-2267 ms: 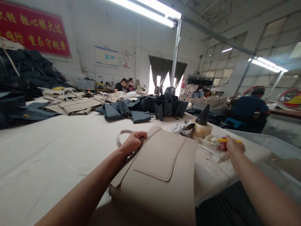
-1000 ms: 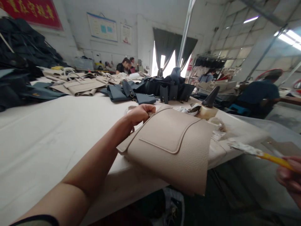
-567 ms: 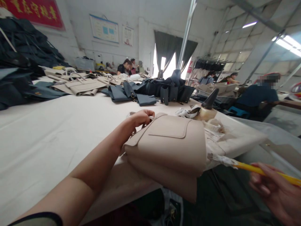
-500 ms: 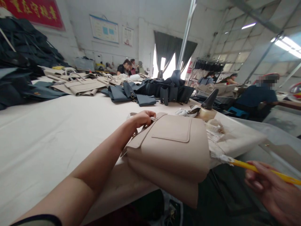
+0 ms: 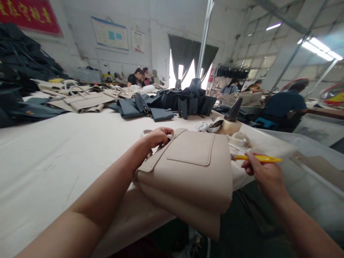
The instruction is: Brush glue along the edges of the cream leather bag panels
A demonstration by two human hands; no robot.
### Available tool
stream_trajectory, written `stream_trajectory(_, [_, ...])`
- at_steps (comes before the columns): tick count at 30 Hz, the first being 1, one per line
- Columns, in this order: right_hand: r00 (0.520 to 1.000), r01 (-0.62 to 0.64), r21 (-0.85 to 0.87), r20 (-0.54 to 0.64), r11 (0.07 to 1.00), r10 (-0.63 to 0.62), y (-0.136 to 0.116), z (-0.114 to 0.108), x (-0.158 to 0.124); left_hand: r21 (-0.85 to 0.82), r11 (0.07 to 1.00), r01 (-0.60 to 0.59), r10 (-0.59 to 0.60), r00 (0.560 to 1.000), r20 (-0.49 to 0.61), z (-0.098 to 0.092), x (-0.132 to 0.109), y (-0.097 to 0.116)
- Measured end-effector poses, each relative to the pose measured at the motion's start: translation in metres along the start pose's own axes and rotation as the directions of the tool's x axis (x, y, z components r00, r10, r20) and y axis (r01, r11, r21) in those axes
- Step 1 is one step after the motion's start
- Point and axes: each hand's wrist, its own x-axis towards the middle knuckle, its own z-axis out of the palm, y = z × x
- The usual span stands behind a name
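A beige handbag (image 5: 199, 179) lies at the table's edge, its flap and stitched pocket facing me and its lower part hanging over the side. My left hand (image 5: 161, 137) is closed on the bag's far left end, with the fingertips partly hidden. On the other side, my right hand (image 5: 264, 173) grips a yellow-handled brush (image 5: 262, 158) between thumb and fingers. The brush's tip is at the bag's right edge; I cannot tell whether it touches. Just beyond that edge sits a pale, crusted bowl (image 5: 240, 140).
A dark cone on a pale block (image 5: 230, 126) stands behind the bowl, beside crumpled white cloth (image 5: 208, 126). Dark blue bags (image 5: 161, 107) and beige bag pieces (image 5: 86, 102) cover the far table. Several people sit at work farther back, one in dark blue (image 5: 285, 104) at right.
My right hand has moved up and left, bringing the brush from below right to the bag's right edge, now nearly level. My left hand keeps its hold; the view has shifted slightly right.
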Motion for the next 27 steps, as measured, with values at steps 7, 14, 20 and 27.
stream_trajectory(7, [0.998, 0.009, -0.212, 0.067, 0.977, 0.005, 0.008, 0.019, 0.023, -0.024, 1.000, 0.009, -0.009, 1.000, 0.006, -0.002, 0.002, -0.003])
stream_trajectory(14, [0.983, 0.055, -0.317, 0.186, 0.947, 0.005, 0.003, 0.020, 0.027, -0.016, 1.000, 0.015, -0.015, 1.000, 0.006, 0.002, 0.002, -0.003])
stream_trajectory(20, [0.958, 0.057, -0.397, 0.279, 0.916, 0.061, -0.016, 0.004, 0.005, -0.005, 0.999, 0.035, -0.035, 0.999, -0.027, 0.001, 0.000, 0.000])
stream_trajectory(27, [0.964, 0.059, -0.368, 0.264, 0.928, 0.044, -0.020, -0.009, -0.018, 0.008, 0.999, 0.037, -0.037, 0.999, -0.033, 0.002, 0.000, 0.002])
